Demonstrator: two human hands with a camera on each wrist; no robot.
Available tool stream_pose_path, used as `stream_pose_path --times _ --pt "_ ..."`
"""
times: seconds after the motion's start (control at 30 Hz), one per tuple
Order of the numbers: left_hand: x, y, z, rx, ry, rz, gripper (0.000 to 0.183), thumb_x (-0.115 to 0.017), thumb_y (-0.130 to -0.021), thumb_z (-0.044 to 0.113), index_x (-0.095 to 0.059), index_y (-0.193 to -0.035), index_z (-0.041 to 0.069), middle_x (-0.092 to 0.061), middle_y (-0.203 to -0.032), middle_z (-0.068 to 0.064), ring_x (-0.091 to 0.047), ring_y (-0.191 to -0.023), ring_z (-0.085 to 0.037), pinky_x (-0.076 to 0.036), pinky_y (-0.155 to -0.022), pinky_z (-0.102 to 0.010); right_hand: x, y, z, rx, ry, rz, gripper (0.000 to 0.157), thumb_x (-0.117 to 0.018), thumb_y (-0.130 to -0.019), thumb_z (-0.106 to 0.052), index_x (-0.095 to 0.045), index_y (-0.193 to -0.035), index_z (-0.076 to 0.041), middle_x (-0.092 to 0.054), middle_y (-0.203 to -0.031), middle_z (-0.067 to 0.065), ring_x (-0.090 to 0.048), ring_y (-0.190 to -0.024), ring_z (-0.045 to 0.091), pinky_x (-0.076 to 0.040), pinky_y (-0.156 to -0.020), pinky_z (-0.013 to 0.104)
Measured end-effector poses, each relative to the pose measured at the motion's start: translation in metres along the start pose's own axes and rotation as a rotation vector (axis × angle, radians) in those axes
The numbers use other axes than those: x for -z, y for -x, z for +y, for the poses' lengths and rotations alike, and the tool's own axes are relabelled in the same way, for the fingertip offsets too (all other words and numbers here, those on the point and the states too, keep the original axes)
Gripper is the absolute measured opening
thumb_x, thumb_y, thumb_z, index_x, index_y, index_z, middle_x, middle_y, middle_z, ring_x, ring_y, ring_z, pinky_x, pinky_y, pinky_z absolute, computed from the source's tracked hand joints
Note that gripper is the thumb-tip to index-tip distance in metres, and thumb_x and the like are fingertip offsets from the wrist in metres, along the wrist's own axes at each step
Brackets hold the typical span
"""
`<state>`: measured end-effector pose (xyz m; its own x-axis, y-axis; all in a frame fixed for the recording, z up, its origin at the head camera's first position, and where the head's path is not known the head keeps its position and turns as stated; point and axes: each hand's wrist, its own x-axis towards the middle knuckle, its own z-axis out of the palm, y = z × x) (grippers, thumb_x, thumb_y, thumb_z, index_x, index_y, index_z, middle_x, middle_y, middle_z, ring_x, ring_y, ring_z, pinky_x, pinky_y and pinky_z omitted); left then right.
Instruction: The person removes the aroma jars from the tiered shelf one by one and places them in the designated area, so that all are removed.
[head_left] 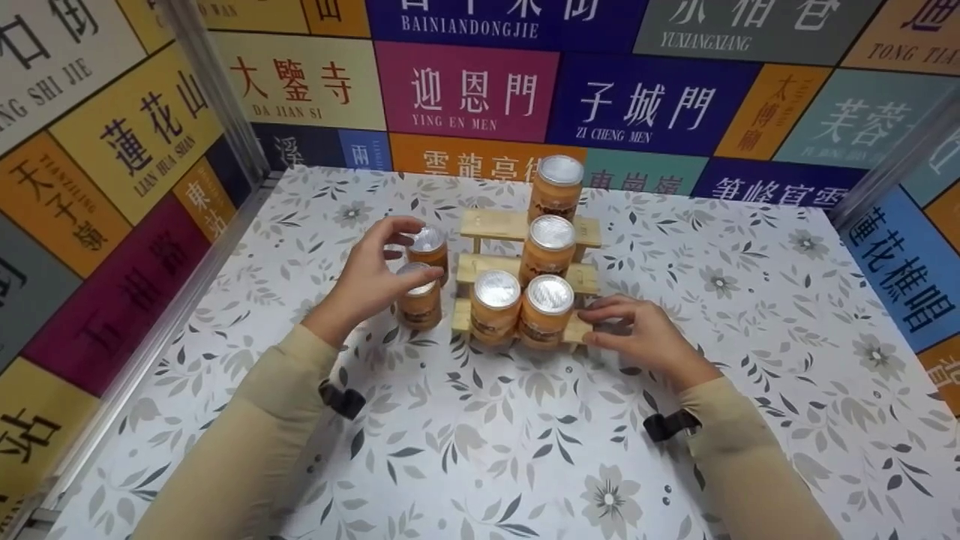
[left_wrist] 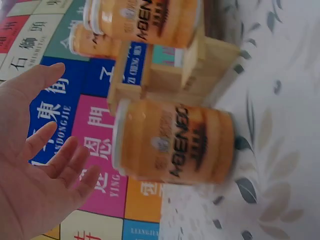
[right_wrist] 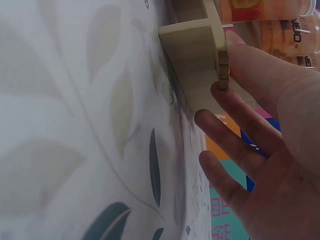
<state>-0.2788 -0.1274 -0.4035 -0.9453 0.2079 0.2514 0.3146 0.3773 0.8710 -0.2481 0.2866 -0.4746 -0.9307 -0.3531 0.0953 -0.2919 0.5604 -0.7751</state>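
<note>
A wall of coloured panels (head_left: pixel 465 94), lettered with Chinese characters and capital letters, stands behind and to the sides of the desk (head_left: pixel 480 465), whose white top is printed with grey leaves and flowers. Over the desk reach two beige sleeves, the left sleeve (head_left: pixel 247 435) and the right sleeve (head_left: pixel 750 450). Between them stands a three-step wooden rack (head_left: pixel 495 223). The left hand (head_left: pixel 371 270) is unclosed, its fingers loosely bent and the thumb held apart, beside the jars left of the rack; the left wrist view shows a gap between this hand and the nearest jar. The right hand (head_left: pixel 637 330) pinches the right end of the rack's lowest step between thumb and index finger, the other fingers extended. Six orange jars are in view, all upright. The top jar (head_left: pixel 555 199) is on the highest step and the middle jar (head_left: pixel 546 259) on the step below, both toward the right; the lower left jar (head_left: pixel 493 321) and the lower right jar (head_left: pixel 545 322) are side by side on the lowest step. The rear jar (head_left: pixel 433 261) and the front jar (head_left: pixel 420 310) stand on the desk just left of the rack. A black band (head_left: pixel 343 400) shows at the left wrist, another at the right. Smallest are the silvery lids (head_left: pixel 497 289) and the dark lettering on the jars.
</note>
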Motion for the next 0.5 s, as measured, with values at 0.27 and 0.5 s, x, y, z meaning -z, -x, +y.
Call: stream_pose_path --times 0.27,0.5 --pt "-0.027 0.006 0.024 0.013 0.020 -0.130 0.067 -0.089 -0.080 0.032 -0.058 -0.138 0.017 -0.058 -0.137 -0.007 -0.059 -0.122 -0.033 -0.052 -0.104 -0.047 0.001 0.001 -0.001 -0.005 0.010 0.009 0.034 -0.086 -0.085 -0.018 -0.078 -0.119 -0.012 -0.071 -0.126 0.008 -0.063 -0.120 0.025 -0.059 -0.097 0.045" --pt "-0.047 -0.002 0.031 -0.047 0.017 -0.169 0.063 -0.088 -0.083 0.032 -0.060 -0.136 0.013 -0.060 -0.135 -0.004 -0.057 -0.123 -0.033 -0.052 -0.102 -0.040 -0.001 0.001 0.002 -0.012 -0.001 0.002 0.035 -0.085 -0.086 -0.019 -0.078 -0.119 -0.013 -0.070 -0.127 0.009 -0.062 -0.123 0.029 -0.058 -0.100 0.046"
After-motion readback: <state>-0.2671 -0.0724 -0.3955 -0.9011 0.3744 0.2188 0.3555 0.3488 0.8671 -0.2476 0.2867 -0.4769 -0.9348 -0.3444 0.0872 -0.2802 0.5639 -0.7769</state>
